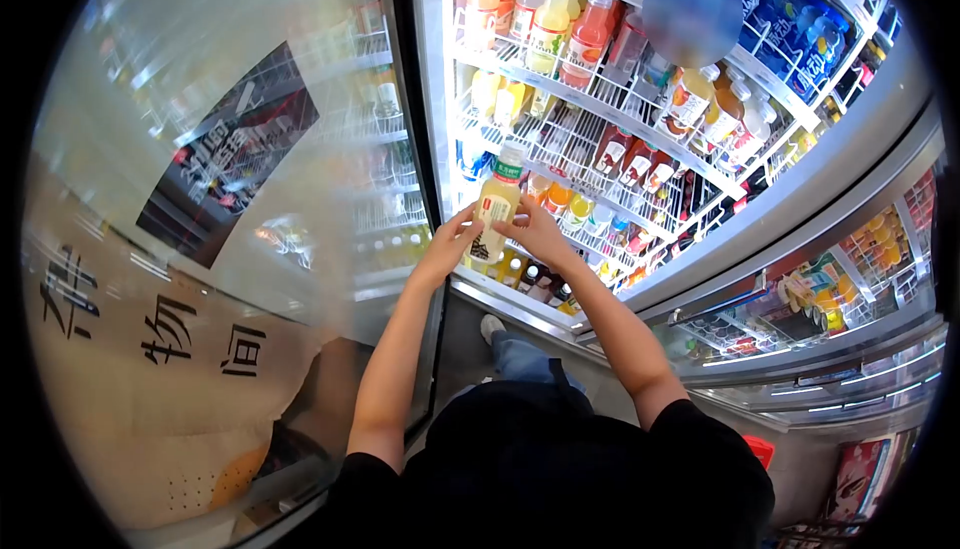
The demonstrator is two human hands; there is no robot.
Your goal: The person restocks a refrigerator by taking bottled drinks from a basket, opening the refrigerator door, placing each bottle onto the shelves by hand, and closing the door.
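A bottle of pale yellow drink [495,211] with a green band at its neck is held upright between my two hands, in front of an open, lit drinks fridge. My left hand [453,239] is closed on its left side, and the fingers of my right hand [535,231] press on its right side. Behind the bottle are wire shelves [575,139] with rows of drinks, among them pink bottles [590,41] and dark red bottles [636,161].
A glass door [428,99] stands open at the left, with a poster and large printed characters beyond it. Blue packs [790,19] fill the upper right shelf. More fridges [820,294] line the right side. A red object [760,450] is at the lower right.
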